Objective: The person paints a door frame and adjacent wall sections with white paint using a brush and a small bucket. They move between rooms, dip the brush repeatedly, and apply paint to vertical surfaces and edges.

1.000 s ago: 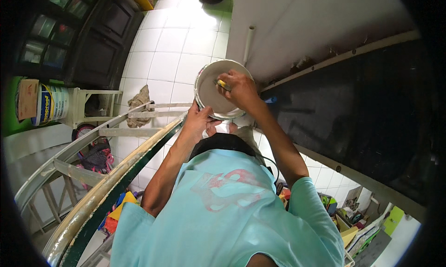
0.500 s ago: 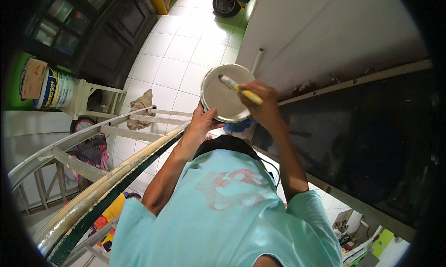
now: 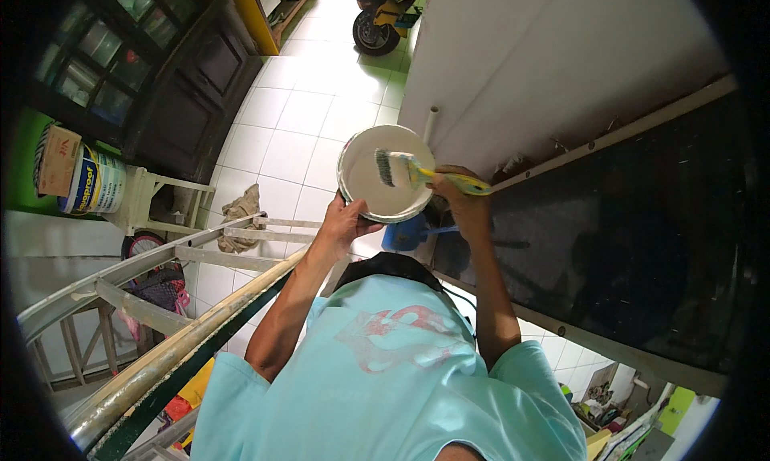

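A round white paint bucket (image 3: 343, 168), smeared along its rim, is held up before me with pale off-white paint inside. My left hand (image 3: 347, 222) grips its near left edge, thumb over the rim and fingers underneath. In my right hand (image 3: 463, 194) is a paintbrush (image 3: 409, 172) with a yellow-green handle. Its flat bristle head, dark along one edge and coated pale elsewhere, lies over the bucket's opening. Whether the bristles touch the paint I cannot tell. Partly hidden below the bucket is a blue plastic object (image 3: 405, 234).
An aluminium ladder (image 3: 228, 259) and a long worn rail (image 3: 192, 333) run along my left. To the right stretch a dark glossy panel (image 3: 601, 244) and a pale wall (image 3: 553, 52). A crumpled brown cloth (image 3: 241, 212), a cream stool (image 3: 172, 200) and a motorcycle (image 3: 381, 20) stand or lie beyond.
The paintbrush has turned so its broad bristle face shows, and its handle now points further right. My right hand has shifted lower. The whole view has shifted slightly, with the bucket still in my left hand.
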A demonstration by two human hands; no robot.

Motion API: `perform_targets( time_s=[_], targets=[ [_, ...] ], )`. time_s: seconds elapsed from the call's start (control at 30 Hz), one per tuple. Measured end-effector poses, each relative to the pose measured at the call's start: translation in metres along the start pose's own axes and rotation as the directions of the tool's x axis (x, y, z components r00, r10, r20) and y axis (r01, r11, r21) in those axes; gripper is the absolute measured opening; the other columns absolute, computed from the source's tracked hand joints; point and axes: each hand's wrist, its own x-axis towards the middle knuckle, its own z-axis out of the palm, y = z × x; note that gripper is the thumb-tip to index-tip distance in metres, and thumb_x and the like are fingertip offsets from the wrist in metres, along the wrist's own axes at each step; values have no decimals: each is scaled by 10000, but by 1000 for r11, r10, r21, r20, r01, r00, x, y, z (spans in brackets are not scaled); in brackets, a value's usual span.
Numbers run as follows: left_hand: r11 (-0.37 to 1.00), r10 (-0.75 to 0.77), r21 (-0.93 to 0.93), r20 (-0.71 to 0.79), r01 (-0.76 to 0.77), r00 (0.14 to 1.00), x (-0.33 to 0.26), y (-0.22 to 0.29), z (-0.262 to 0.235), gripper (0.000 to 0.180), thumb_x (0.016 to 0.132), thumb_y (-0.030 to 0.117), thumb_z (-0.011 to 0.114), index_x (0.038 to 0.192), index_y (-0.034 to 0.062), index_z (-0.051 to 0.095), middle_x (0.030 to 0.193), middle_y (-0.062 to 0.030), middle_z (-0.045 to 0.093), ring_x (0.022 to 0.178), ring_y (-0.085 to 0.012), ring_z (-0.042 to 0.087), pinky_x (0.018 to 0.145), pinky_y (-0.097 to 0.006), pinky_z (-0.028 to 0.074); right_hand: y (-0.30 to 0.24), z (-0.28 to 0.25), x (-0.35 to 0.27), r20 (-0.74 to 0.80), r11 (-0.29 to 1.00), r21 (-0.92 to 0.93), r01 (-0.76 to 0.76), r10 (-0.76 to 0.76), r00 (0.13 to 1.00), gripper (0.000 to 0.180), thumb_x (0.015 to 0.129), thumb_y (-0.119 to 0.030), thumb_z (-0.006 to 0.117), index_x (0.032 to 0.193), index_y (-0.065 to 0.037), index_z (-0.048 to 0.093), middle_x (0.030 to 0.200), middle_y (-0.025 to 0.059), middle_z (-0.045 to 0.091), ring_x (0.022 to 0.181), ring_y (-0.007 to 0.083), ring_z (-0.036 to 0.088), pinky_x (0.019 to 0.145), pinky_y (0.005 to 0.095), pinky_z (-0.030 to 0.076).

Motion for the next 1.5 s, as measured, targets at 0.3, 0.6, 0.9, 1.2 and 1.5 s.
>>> perform_targets(
  time_s=[0.3,0.6,0.9,1.2,1.5],
  targets=[
    [999,37,-2,21,-37,999,-3,17,8,296,924,134,496,1194,49,407,992,-106,601,811,-186,650,630,-297,589,13,-16,-1,-75,971,234,-41,60,995,262,876,-171,630,1028,33,567,979,147,608,856,216,644,791,306,567],
    [998,51,-37,77,-48,996,-2,13,4,356,890,124,491,1223,42,397,1056,-134,590,853,-227,646,702,-342,574,45,-28,-9,23,491,856,-162,276,961,215,914,-205,586,999,-9,560,915,150,639,825,249,664,757,333,579],
    [311,394,842,308,-441,866,20,-5,-61,279,925,175,502,1159,26,472,825,-107,608,730,-222,610,667,-433,550,36,-11,42,39,406,911,-76,97,995,272,831,-86,665,1079,-26,572,993,107,607,920,221,605,816,320,535],
    [941,326,64,100,-333,940,28,68,-29,288,925,173,500,1169,24,463,848,-114,603,748,-229,609,676,-436,550,-315,-47,107,-340,383,727,571,-522,783,164,868,-60,606,1021,-3,592,1030,71,597,998,194,578,931,333,485],
    [941,335,3,107,-338,936,32,82,-28,298,924,170,498,1179,21,454,871,-121,598,766,-236,608,685,-440,551,-645,-64,136,-248,-185,-438,880,-916,-316,167,784,-91,713,934,-24,684,796,63,675,750,134,642,693,285,527]
  ],
)
